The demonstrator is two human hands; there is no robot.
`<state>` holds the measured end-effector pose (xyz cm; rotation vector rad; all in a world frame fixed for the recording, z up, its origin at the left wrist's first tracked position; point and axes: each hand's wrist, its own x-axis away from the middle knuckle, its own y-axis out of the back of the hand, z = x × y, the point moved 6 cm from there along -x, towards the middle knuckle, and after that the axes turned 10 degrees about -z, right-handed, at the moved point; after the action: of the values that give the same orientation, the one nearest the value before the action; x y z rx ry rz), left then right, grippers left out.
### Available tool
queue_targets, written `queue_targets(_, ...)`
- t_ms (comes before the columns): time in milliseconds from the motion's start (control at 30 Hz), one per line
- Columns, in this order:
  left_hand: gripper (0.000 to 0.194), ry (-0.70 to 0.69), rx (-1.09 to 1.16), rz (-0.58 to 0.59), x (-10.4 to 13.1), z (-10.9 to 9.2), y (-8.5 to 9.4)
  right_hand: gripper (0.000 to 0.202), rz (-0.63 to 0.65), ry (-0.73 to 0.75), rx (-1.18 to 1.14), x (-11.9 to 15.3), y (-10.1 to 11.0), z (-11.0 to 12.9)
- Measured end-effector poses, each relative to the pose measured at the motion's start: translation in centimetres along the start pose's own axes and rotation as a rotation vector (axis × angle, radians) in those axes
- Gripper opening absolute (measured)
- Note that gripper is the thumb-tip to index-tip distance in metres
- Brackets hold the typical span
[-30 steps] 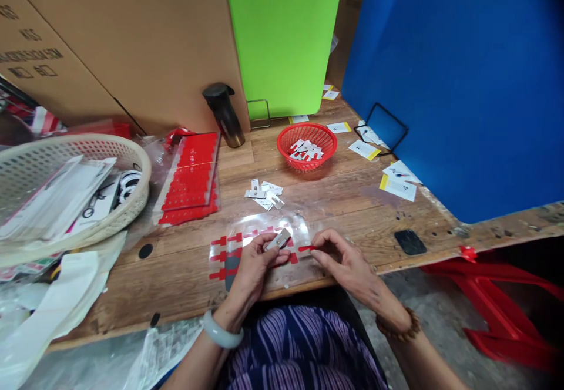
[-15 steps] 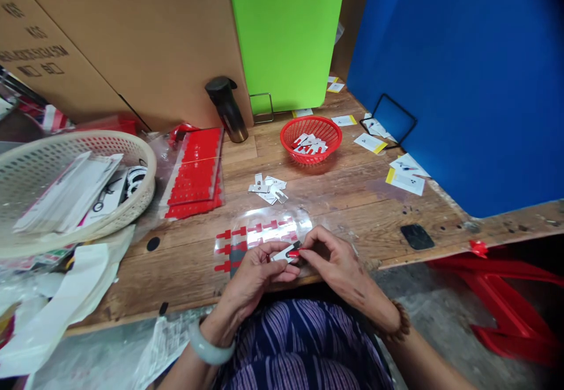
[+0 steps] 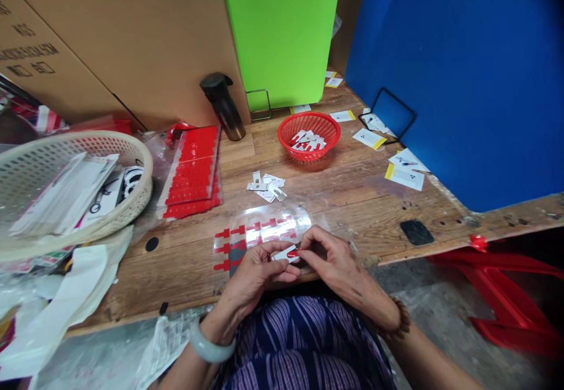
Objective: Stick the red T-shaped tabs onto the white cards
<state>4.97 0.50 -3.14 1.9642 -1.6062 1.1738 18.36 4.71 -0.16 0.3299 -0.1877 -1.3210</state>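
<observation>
My left hand [image 3: 259, 269] pinches a small white metal piece [image 3: 282, 255] near the table's front edge. My right hand [image 3: 328, 253] has thumb and index finger closed on a small red sticker [image 3: 292, 253], which lies against the right end of that piece. Just beyond my hands is a clear sheet with rows of red stickers [image 3: 238, 245]. A small pile of white metal pieces [image 3: 267, 187] lies farther back. Similar pieces with red on them fill the bottom of a red basket [image 3: 326, 119].
At the left stand a cream basket [image 3: 145, 187] with cards and stacked red sheets [image 3: 198, 161]. A black tumbler [image 3: 225, 108], a green board [image 3: 286, 32] and a blue board [image 3: 458, 84] stand behind. Cards [image 3: 405, 177] and a black patch [image 3: 416, 232] are at the right.
The red sticker now lies flatter over the white piece, and the dark tip seen there before shows less. Both hands stay nearly in place. The view has shifted slightly.
</observation>
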Motion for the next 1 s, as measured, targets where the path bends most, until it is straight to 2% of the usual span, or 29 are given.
queue_targets(700, 0.043, 0.010, 0.016, 0.002, -0.33, 0.08, 0.10, 0.011, -0.002, -0.003, 0.037, -0.06, -0.29, -0.35)
queue_targets(867, 0.039, 0.004, 0.013, 0.011, -0.43, 0.12, 0.16, 0.012, 0.007, -0.011, 0.031, 0.01, -0.43, -0.47)
queue_targets(1000, 0.028, -0.021, 0.015, 0.026, -0.60, 0.11, 0.06, 0.011, 0.011, -0.007, 0.024, 0.08, -0.42, -0.60)
